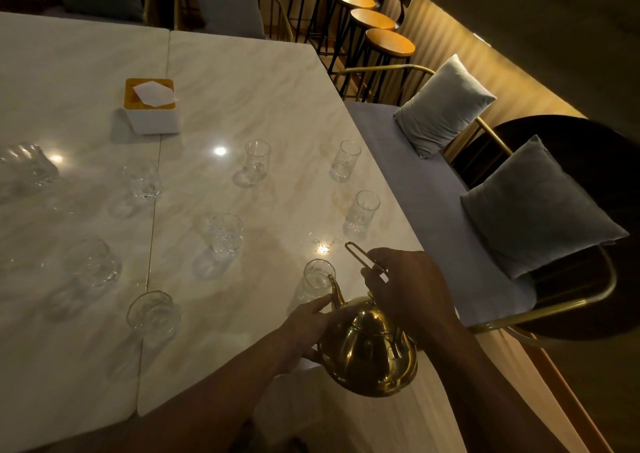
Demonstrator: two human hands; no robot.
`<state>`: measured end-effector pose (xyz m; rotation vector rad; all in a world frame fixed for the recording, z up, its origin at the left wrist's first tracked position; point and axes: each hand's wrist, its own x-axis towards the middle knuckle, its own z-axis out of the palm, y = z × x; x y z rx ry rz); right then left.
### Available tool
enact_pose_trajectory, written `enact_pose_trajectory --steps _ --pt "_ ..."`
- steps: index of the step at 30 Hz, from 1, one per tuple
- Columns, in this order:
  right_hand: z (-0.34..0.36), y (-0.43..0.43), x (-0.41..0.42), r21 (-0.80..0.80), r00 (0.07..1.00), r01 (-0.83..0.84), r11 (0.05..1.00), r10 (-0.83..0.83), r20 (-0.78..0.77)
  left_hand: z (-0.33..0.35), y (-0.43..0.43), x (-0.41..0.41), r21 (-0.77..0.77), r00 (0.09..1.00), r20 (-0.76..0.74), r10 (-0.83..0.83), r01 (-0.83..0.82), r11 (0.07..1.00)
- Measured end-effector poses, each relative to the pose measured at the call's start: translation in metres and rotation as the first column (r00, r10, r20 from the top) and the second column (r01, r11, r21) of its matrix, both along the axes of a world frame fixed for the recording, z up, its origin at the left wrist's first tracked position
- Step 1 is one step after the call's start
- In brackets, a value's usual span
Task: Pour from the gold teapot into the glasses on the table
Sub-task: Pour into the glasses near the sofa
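Right hand [405,289] clamped on handle of gold teapot [370,352] | left hand [304,319] flat against its side, fingers extended | teapot lower centre-right, tilted, spout at nearest glass [316,281] rim | table [242,81] edge.

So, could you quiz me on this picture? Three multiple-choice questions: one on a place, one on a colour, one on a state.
1. Where is the tissue box? A) on the table B) on a stool C) on the bench
2. What colour are the bench cushions? A) red B) grey C) green
3. The gold teapot is: A) standing untouched B) lying on the floor C) held by both hands
Answers: 1 A, it sits on the tabletop; 2 B, both look grey; 3 C, the right hand grips its handle, the left hand touches its side.
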<state>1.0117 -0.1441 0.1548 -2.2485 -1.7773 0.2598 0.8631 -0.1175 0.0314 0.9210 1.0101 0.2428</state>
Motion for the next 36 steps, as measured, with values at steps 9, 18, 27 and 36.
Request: enact_pose_trajectory --steps 9,18,27,36 --pt "0.006 -0.007 0.000 -0.063 0.989 0.068 0.996 -0.076 -0.130 0.010 0.008 -0.005 0.065 0.999 -0.014 -0.046 0.047 0.997" --pt "0.016 -0.013 0.004 -0.141 0.887 0.184 0.973 -0.226 -0.403 0.037 0.024 -0.008 0.234 0.991 -0.027 -0.133 0.136 0.963" --pt "0.040 0.002 -0.003 -0.074 0.727 0.241 0.968 -0.231 -0.647 0.069 0.046 -0.014 0.356 0.994 -0.010 -0.112 0.108 0.928" --pt "0.050 0.032 -0.015 -0.096 0.451 0.333 0.938 -0.248 -0.857 0.109 0.067 -0.011 0.734 0.980 -0.184 0.075 0.086 0.674"
